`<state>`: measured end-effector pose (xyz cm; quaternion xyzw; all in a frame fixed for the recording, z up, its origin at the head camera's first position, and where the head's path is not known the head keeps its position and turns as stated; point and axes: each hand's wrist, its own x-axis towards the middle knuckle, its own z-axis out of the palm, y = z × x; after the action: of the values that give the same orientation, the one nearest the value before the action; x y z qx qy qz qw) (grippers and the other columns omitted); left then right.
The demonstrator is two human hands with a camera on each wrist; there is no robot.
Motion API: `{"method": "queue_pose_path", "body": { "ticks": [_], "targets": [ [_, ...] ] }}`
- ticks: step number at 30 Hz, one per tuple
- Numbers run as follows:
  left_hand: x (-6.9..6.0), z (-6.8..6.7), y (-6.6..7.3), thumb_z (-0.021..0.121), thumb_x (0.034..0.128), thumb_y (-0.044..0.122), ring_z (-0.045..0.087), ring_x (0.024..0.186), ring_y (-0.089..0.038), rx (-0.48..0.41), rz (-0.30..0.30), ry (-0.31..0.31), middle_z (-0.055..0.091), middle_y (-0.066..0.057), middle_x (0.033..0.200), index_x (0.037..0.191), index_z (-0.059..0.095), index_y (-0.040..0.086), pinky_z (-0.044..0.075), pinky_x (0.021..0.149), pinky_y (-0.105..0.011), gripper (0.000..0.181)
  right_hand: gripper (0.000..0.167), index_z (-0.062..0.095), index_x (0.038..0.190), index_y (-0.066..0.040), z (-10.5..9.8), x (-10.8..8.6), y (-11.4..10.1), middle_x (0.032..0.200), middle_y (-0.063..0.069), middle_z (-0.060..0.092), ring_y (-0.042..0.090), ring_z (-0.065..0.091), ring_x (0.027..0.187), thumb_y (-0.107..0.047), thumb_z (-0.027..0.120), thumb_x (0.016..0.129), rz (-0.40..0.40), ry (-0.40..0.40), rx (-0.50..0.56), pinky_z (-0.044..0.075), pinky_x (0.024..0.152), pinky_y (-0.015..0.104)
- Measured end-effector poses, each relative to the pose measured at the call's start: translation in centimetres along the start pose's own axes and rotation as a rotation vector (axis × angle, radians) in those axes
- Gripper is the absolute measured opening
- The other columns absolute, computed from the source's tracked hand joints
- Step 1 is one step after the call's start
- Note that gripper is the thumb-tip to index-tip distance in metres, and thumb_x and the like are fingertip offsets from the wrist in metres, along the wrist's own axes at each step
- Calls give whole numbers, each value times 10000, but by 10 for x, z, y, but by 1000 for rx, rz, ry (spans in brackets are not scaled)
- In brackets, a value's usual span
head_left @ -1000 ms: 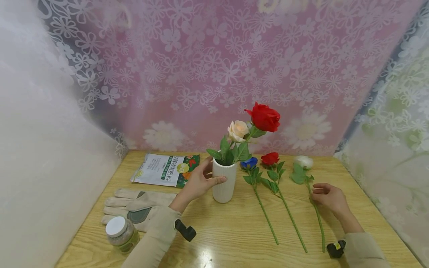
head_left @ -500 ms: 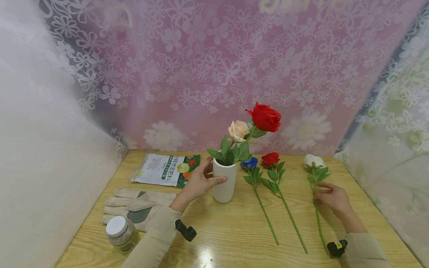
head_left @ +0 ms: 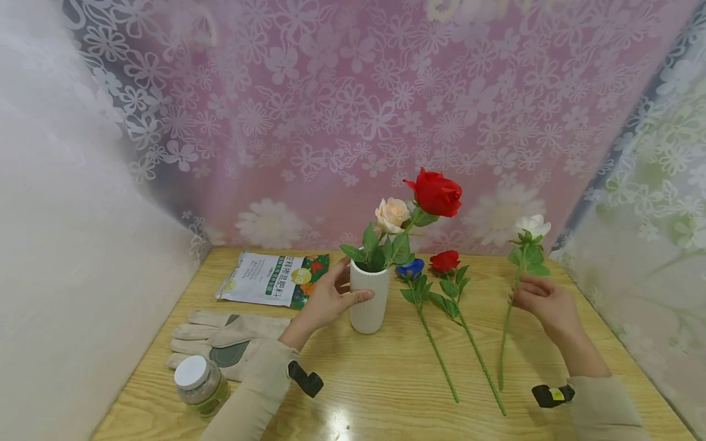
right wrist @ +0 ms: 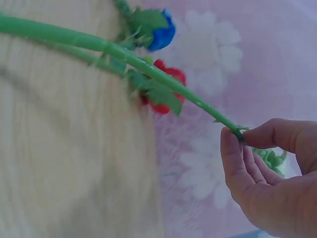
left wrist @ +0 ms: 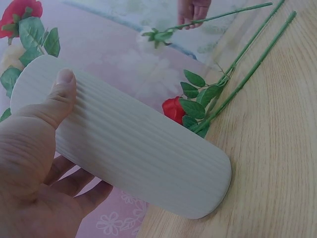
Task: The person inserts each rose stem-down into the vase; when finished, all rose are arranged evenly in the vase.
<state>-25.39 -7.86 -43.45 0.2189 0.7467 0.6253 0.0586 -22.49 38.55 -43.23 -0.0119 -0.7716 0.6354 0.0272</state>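
A white ribbed vase (head_left: 368, 303) stands upright on the wooden table, holding a large red rose (head_left: 437, 192) and a peach rose (head_left: 392, 215). My left hand (head_left: 333, 294) grips the vase from its left side; in the left wrist view the thumb lies across the ribbed wall (left wrist: 138, 144). At the right, my right hand (head_left: 548, 306) pinches the green stem of a white rose (head_left: 532, 226), raised off the table with its bloom up. The right wrist view shows thumb and fingertips closed on that stem (right wrist: 163, 78).
A blue rose (head_left: 410, 268) and a smaller red rose (head_left: 444, 261) lie between vase and right hand. On the left are a fertilizer bag (head_left: 270, 278), work gloves (head_left: 220, 340) and a white-lidded jar (head_left: 201, 386). A floral curtain (head_left: 353, 122) hangs behind the table.
My right hand has lifted the white rose from the table, and its bloom has swung upward and to the right. The left hand and vase have stayed put.
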Motion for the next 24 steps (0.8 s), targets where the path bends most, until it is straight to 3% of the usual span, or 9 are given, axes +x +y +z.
{"method": "queue_pose_path", "body": {
  "ticks": [3,6,15,20,24],
  "targets": [
    [0,0,0,813,956,273,565,1422,-352,0,0,0,515,-128,1589,1703,203,189,516,1142,-538,968,404,551,1397,-52,6,-1,-11,1011,-196,705,6,744,897,-85,700,1023,-22,21,87,635,799,197],
    [0,0,0,815,954,275,563,1424,-352,2,0,0,511,-129,1593,1702,205,192,517,1142,-538,969,298,595,1254,-175,13,-3,-22,1014,-146,715,38,760,883,-65,718,1005,-42,45,161,641,799,213],
    [0,0,0,811,959,269,567,1419,-357,3,0,-5,513,-136,1590,1704,195,179,518,1140,-539,970,227,716,1099,-182,31,-5,-51,969,-41,728,92,774,861,19,693,996,-99,60,363,648,801,233],
    [0,0,0,810,960,274,565,1420,-363,1,-2,-2,512,-142,1591,1704,189,163,514,1142,-546,976,204,708,1094,-127,42,-6,-65,968,-19,735,104,772,855,49,672,997,-143,63,422,650,807,244],
    [0,0,0,812,958,275,567,1419,-365,8,7,-1,516,-144,1588,1703,193,159,518,1137,-545,976,181,652,1138,-85,51,-7,-77,995,1,721,110,772,867,20,689,996,-119,100,454,650,828,252]
  ]
}}
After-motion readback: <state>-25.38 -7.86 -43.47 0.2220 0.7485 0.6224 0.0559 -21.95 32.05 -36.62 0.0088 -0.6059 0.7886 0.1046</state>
